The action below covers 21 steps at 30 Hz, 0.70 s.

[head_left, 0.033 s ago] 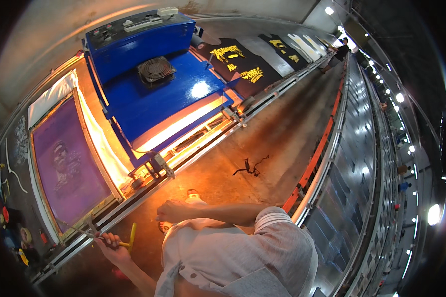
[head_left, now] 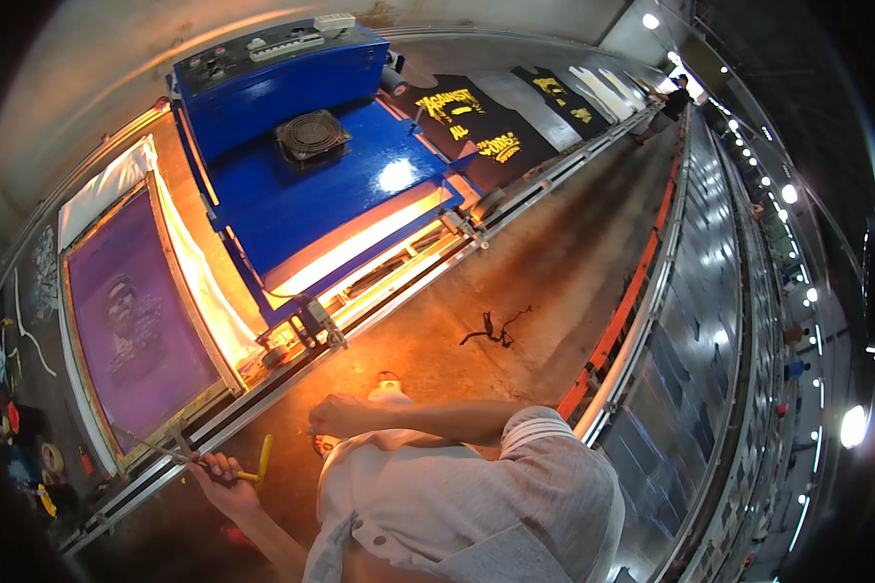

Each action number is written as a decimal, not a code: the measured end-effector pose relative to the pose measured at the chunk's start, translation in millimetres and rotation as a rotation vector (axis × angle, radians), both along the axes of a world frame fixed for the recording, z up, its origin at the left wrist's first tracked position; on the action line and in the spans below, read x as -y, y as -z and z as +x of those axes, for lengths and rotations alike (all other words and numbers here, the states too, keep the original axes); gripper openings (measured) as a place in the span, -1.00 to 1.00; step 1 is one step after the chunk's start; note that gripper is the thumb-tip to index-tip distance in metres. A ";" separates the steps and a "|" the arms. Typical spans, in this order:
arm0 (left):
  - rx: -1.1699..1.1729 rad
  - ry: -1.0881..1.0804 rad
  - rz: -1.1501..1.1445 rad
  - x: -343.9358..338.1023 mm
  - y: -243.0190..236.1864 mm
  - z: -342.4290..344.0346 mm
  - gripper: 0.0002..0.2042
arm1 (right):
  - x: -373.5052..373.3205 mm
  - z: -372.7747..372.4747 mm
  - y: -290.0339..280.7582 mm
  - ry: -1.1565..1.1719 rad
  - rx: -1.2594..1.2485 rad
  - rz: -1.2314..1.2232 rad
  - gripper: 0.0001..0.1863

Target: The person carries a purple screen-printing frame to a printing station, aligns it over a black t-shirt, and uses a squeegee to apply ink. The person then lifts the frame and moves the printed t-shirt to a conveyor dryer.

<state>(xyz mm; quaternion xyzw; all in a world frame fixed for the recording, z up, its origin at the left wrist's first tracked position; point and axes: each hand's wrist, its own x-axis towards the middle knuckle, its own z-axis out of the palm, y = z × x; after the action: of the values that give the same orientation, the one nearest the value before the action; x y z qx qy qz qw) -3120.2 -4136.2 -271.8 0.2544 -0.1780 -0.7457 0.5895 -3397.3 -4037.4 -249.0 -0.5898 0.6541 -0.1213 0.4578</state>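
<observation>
My left hand [head_left: 226,478] is closed around a yellow-handled tool [head_left: 264,464] whose thin metal shaft reaches toward the near corner of a framed printing screen [head_left: 151,321]. The screen has purple mesh with a faint portrait on it and lies tilted over white cloth [head_left: 226,321]. My right hand [head_left: 338,416] is closed in a loose fist beside my knee, in front of the metal rail. Its fingers are partly hidden, and I cannot make out anything in it.
A blue heater unit [head_left: 306,219] with a fan glows orange beneath. Dark printed shirts [head_left: 476,126] lie beyond it along the long table. A dark twig-like thing [head_left: 494,330] lies on the floor. Another long table with an orange edge [head_left: 632,282] runs right. A person [head_left: 675,97] stands far off.
</observation>
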 end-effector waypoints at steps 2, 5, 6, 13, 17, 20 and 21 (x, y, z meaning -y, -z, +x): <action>0.009 0.021 -0.016 7.0 -30.9 -14.9 -0.77 | 13.3 5.1 26.8 -0.029 0.177 -0.067 -0.58; -0.040 0.071 -0.101 -11.1 -25.1 -45.0 -0.80 | 13.1 -1.7 23.6 -0.054 0.368 -0.087 -0.54; -0.009 0.027 -0.061 -37.4 -57.0 -81.4 -0.80 | -4.3 -30.8 -10.6 -0.070 0.450 -0.069 -0.51; 0.024 0.152 -0.019 -83.5 -84.4 -231.7 -0.82 | -46.7 -156.3 -35.4 -0.200 0.719 0.019 -0.42; -0.113 0.239 -0.116 -87.0 -95.3 -299.8 -0.83 | -74.1 -250.1 -48.1 -0.269 1.082 0.059 -0.44; -0.207 0.334 -0.059 -92.2 -94.0 -341.2 -0.82 | -99.1 -295.9 -36.4 0.034 1.373 0.127 -0.49; -0.182 0.356 -0.027 -93.9 -93.2 -353.4 -0.82 | -104.5 -304.0 -34.1 0.176 1.494 0.157 -0.51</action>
<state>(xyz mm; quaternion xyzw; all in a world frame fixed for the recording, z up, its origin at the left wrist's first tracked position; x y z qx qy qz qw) -3473.6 -4042.3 -178.7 0.1427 -0.1763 -0.8554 0.4656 -3701.2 -3932.9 -214.8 -0.2618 0.2214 -0.4779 0.8087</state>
